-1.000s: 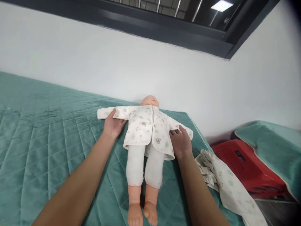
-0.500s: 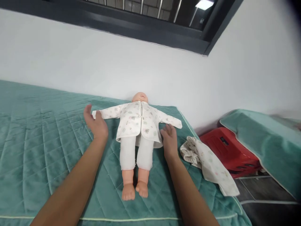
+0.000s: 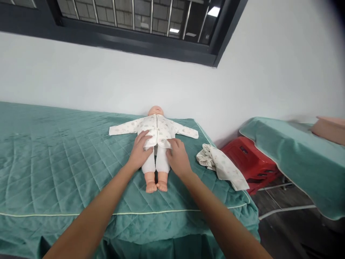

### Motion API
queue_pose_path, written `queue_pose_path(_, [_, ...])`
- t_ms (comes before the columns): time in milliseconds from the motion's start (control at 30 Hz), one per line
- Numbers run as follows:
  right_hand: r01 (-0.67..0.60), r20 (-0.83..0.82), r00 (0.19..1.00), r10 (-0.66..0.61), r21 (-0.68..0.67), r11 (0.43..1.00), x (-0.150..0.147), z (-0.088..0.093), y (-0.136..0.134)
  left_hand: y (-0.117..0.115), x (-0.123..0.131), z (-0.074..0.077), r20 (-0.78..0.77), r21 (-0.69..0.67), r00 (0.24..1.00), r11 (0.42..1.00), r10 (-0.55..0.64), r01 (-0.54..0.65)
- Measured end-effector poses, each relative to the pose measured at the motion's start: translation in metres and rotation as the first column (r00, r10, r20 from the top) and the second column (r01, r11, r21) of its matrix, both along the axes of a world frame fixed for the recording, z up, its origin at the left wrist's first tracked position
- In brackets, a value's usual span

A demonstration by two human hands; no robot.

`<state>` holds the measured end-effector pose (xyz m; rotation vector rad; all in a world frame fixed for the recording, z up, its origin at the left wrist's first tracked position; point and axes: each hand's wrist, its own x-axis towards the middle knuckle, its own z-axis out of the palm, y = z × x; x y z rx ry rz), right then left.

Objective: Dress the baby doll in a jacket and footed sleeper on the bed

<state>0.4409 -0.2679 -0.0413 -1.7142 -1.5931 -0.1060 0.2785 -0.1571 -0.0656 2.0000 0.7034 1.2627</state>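
A soft-bodied doll (image 3: 155,111) lies face up near the far right corner of the bed, head towards the wall, arms spread wide. It wears a thin white printed jacket (image 3: 126,127) and plain white leggings; the bare feet look like smooth moulded plastic. The left hand (image 3: 140,153) lies flat, fingers open, on the jacket's hem and the doll's hip. The right hand (image 3: 178,158) lies palm down, also open, against the other hip (neither grips anything). The bed's teal quilted cover (image 3: 54,154) has a diamond-stitched, velvety surface. A crumpled printed cloth (image 3: 221,163) droops over the right edge, beside a red plastic stool (image 3: 250,162).
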Motion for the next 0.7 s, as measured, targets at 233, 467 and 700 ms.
queue_pose_path(233, [0.208,-0.204,0.953,-0.223,-0.089,0.974,0.022,0.014,0.028,0.008,-0.011,-0.006,0.203,-0.28,0.93,0.928,0.307,-0.245])
queue_pose_path(467, [0.235,-0.01,0.971,-0.24,-0.166,0.958,0.081,0.004,-0.053,0.003,-0.047,-0.014,0.303,-0.547,0.752,0.753,0.585,-0.365])
queue_pose_path(700, [0.413,0.64,0.767,-0.057,-0.423,0.807,0.136,0.014,-0.119,-0.139,-0.105,0.04,0.366,-0.654,0.882,0.756,0.296,0.017])
